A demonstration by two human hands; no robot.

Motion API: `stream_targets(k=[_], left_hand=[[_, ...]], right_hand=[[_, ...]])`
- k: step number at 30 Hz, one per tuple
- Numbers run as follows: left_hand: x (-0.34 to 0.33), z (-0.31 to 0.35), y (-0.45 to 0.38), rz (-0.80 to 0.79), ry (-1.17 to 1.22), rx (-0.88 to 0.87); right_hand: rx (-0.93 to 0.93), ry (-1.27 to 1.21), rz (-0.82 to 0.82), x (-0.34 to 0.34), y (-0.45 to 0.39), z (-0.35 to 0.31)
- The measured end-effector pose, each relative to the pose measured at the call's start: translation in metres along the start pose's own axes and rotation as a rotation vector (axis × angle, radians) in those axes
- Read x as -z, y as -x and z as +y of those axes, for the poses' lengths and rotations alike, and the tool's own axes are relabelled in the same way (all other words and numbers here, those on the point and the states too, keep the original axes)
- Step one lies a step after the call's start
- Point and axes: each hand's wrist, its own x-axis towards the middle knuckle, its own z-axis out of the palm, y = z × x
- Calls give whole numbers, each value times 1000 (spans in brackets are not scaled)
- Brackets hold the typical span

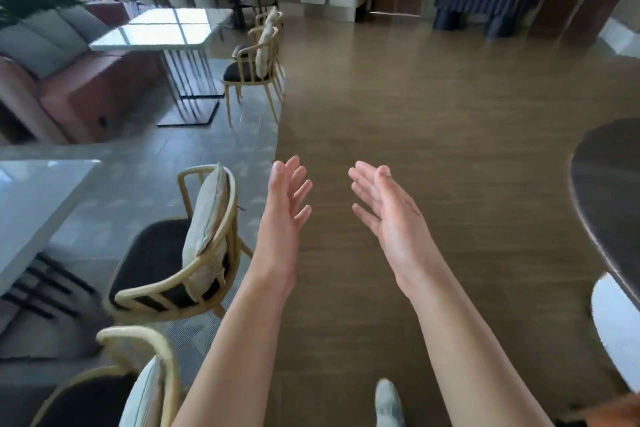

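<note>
Both bare forearms reach forward over a wooden floor point(450, 135). My left hand point(285, 204) is held out with straight fingers, palm turned inward, holding nothing. My right hand point(388, 211) mirrors it a short gap to the right, palm facing left, fingers straight and empty. The two palms face each other without touching. A shoe point(389, 404) shows at the bottom edge between the arms.
A rattan chair with a cushion point(180, 253) stands just left of my left arm, another chair point(114, 385) at bottom left. White tables point(31, 204) point(162, 31) and a bench sofa point(55, 80) fill the left. A dark round table point(613, 191) juts in on the right.
</note>
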Motion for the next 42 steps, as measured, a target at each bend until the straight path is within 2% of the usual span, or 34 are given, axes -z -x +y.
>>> stream_targets(k=[5,10,15,20,27,30,35,42], left_hand=[[41,-10,-82,242,65,1],[72,0,-129,605,81,-50],[105,5,-128,918,71,-108],[136,9,-117,1146,69,-206],[198,10,-112,1370,37,-229],[219,12,-115,1409,54,-243],[225,19,-134,1436,38,-260],[210,16,-174,1659,63,-304]], right_hand=[[-73,8,-246,-44,-110,25],[-146,23,-634,-103,-196,37],[-200,58,-923,-171,-232,49],[-228,89,-1203,-221,-237,53],[-190,92,-1308,-286,-247,57],[-175,103,-1340,-300,-253,65],[-221,93,-1391,-325,-273,75],[-261,77,-1537,-351,-326,82]])
